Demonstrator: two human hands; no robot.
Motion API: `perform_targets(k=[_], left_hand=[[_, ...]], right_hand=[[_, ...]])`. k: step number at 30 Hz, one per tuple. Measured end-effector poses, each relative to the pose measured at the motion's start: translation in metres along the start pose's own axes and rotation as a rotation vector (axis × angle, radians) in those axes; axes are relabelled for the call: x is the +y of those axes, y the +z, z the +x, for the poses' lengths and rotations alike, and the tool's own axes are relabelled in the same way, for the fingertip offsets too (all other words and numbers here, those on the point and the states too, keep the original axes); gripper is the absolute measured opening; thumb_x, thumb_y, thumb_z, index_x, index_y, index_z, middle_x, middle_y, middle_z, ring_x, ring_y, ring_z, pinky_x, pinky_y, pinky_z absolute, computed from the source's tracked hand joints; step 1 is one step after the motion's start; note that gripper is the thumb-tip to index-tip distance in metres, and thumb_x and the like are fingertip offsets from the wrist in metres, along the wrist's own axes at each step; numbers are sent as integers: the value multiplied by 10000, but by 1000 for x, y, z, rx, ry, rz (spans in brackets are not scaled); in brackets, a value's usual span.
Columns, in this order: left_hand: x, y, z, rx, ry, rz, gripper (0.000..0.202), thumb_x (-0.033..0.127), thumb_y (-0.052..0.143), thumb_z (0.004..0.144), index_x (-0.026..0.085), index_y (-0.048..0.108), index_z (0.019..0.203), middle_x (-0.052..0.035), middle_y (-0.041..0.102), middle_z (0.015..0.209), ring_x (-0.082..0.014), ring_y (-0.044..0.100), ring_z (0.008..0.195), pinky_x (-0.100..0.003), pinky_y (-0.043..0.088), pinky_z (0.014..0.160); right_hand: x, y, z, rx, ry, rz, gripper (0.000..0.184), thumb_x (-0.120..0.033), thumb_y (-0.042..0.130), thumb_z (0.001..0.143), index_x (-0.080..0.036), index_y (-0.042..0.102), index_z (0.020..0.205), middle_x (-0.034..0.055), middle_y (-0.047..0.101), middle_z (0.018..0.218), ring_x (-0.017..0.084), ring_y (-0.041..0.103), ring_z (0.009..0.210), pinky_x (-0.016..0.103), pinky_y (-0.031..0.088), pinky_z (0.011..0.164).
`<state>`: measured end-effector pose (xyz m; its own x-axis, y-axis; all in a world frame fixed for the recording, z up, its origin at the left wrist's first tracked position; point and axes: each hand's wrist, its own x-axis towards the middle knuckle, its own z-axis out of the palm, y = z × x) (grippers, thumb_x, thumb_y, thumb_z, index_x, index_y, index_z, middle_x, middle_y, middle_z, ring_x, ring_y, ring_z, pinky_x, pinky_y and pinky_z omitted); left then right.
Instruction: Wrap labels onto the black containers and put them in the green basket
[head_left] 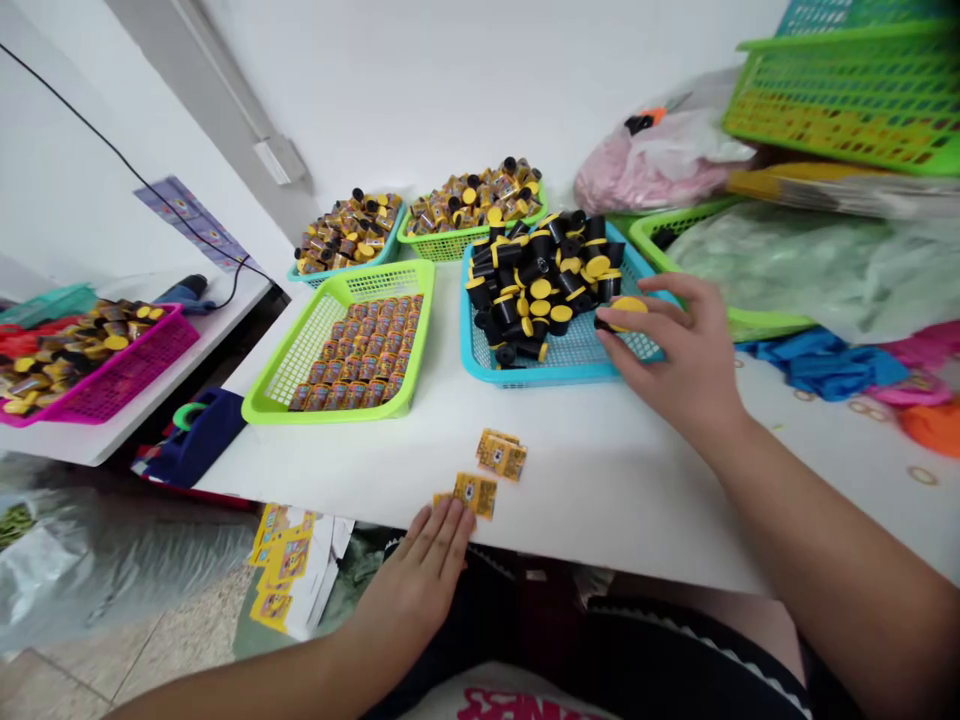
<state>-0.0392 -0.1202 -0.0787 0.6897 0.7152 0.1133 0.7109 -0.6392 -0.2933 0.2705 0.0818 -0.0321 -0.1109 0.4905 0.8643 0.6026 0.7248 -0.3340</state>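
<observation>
My right hand (686, 355) reaches into the blue basket (559, 365) and closes its fingers on a black tube with a yellow cap (624, 312). Several more black tubes with yellow caps (536, 270) fill that basket. My left hand (427, 570) lies flat at the near edge of the white table (600, 480), fingers together, its tips touching a small yellow sticker (474, 493). A second small pile of yellow stickers (502, 455) lies just beyond it.
A light green basket (300, 370) holds rows of stickers. Two baskets of labelled tubes (349, 235) (472, 205) stand at the back. A pink basket (120, 375) sits on a side table at left. Green baskets and plastic bags (810, 260) crowd the right. Sticker sheets (289, 565) lie on the floor.
</observation>
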Motion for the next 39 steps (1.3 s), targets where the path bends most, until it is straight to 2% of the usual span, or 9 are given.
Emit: perform_targets(k=[4, 8, 13, 17, 22, 25, 28, 34, 39], left_hand=[[-23, -21, -9, 36, 91, -77, 601, -10, 269, 918, 50, 261, 1516, -146, 647, 1288, -212, 630, 1190, -288, 546, 973], [-48, -22, 5, 41, 55, -70, 691, -20, 289, 922, 74, 46, 1562, -177, 617, 1320, -223, 621, 1201, -306, 542, 971], [-65, -11, 23, -76, -6, -115, 798, -74, 277, 863, 222, 72, 1575, -122, 493, 1465, -184, 570, 1262, -280, 521, 994], [-75, -31, 6, -103, -86, -163, 975, -137, 246, 748, 384, 66, 1552, -32, 270, 1590, -192, 495, 1332, -233, 564, 897], [-90, -70, -4, -176, -128, -360, 839, -38, 377, 848, 404, 189, 1536, 14, 544, 1434, -189, 580, 1254, -306, 545, 970], [-90, -83, 24, 128, -172, -541, 667, 57, 532, 890, 400, 424, 1452, 15, 623, 1351, -180, 661, 1144, -309, 555, 977], [-84, -82, 76, 386, -262, -869, 448, 126, 667, 825, 289, 668, 1242, -38, 595, 1385, -225, 650, 1165, -250, 622, 826], [-74, -42, 174, 343, -384, -1499, 318, 271, 769, 740, 162, 752, 1038, -68, 779, 960, -228, 742, 916, -351, 614, 876], [-73, -11, 186, 473, -509, -1632, 241, 331, 805, 713, 160, 743, 870, -47, 774, 862, -170, 721, 694, -296, 633, 658]], right_hand=[[0, 3, -3, -61, 65, -4, 170, -270, 656, 853, -323, 713, 1005, 81, 524, 1181, 242, 624, 1051, 503, 573, 961], [1, 4, -5, -74, 59, 29, 197, -270, 658, 851, -334, 710, 1029, 69, 533, 1201, 246, 627, 1061, 522, 553, 983], [4, 5, -5, -90, 45, 56, 169, -269, 638, 867, -321, 713, 1010, 68, 539, 1196, 222, 646, 1023, 497, 565, 969], [2, 2, -3, -100, 30, 29, 165, -283, 626, 877, -323, 707, 1016, 67, 550, 1189, 228, 638, 1047, 493, 568, 966], [-7, 0, -1, -127, 8, 81, 197, -250, 608, 886, -348, 702, 1030, 50, 562, 1166, 230, 627, 1091, 465, 589, 945], [-16, 0, -1, -120, 22, 106, 190, -246, 623, 880, -334, 699, 1030, 50, 575, 1135, 222, 640, 1059, 466, 582, 957], [-25, 2, -3, -112, 92, 153, 192, -249, 655, 862, -310, 688, 1041, 55, 583, 1123, 218, 648, 1043, 448, 607, 897], [-31, 8, -9, -96, 272, 408, 208, -288, 695, 838, -297, 665, 1043, 60, 550, 1153, 209, 662, 1025, 361, 639, 736], [-33, 13, -12, -110, 341, 522, 232, -300, 710, 827, -297, 648, 1050, 64, 540, 1165, 197, 656, 1036, 331, 632, 721]])
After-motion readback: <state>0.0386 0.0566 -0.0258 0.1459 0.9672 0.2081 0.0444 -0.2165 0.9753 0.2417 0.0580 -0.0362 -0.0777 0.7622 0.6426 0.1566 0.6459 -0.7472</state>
